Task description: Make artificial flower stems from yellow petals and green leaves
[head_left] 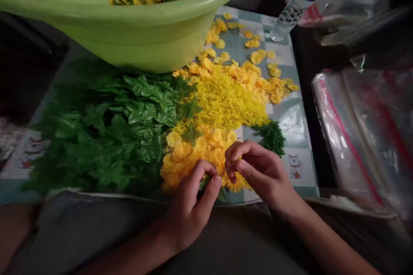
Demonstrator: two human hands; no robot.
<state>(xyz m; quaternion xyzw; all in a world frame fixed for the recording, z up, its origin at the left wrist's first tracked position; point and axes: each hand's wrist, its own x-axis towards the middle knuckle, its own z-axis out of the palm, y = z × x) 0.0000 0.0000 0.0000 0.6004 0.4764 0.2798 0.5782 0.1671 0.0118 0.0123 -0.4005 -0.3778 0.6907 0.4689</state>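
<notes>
Recording a green basin [106, 30] sitting at the far edge of a printed mat [292, 124], heaped leaves [106, 133] and yellow flowers [222, 103] lying across it, the left hand [192, 206] pinching a green leaf [204, 181], and the right hand [260, 172] narrowly pinching a thin needle [229, 168] just beside that leaf.

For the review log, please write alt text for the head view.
The left hand pinches a green leaf while the right hand holds a thin pin against it. Below them, yellow flowers and green leaves lie spread on a tablecloth, with a green basin beyond.
</notes>
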